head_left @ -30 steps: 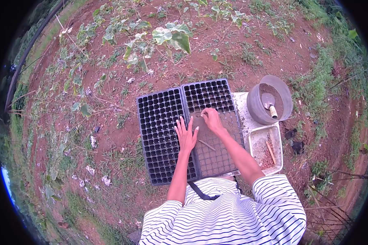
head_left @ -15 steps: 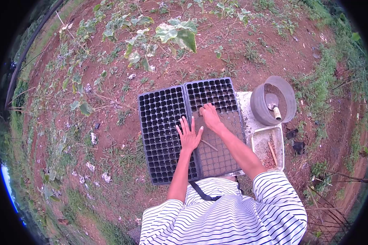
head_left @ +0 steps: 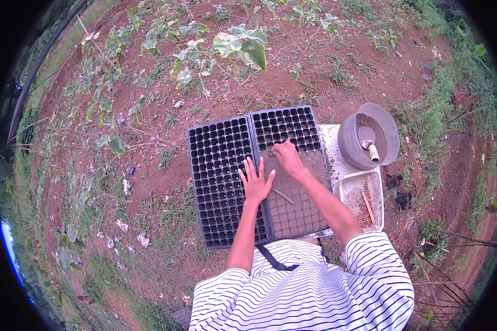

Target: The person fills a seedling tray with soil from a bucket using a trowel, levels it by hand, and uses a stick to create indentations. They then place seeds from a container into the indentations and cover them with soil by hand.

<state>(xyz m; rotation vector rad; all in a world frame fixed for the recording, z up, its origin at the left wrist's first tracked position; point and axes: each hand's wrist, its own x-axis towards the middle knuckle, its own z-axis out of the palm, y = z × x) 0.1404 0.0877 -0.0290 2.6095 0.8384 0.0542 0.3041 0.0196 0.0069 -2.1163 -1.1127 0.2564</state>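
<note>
Two black seedling trays lie side by side. The left seedling tray (head_left: pixel 218 182) shows bare black cells. In the right seedling tray (head_left: pixel 284 122), the far rows are mostly unfilled and the nearer cells hold brown soil (head_left: pixel 298 190). My left hand (head_left: pixel 255 185) rests flat with fingers spread across the seam between the trays. My right hand (head_left: pixel 289 158) is over the right tray where soil meets unfilled cells, its fingers bent together and pointing down. Whatever the fingertips hold is hidden. A short stick (head_left: pixel 282 195) lies on the soil.
Right of the trays, a grey round tub (head_left: pixel 345 144) holds soil and a scoop (head_left: pixel 373 151). Nearer me is a white rectangular tray (head_left: pixel 379 201) with small reddish bits and a wooden strip (head_left: pixel 367 207). A leafy plant (head_left: pixel 240 45) stands beyond the trays.
My right hand has shifted slightly to the right along the edge of the soil. My left hand has stayed in place.
</note>
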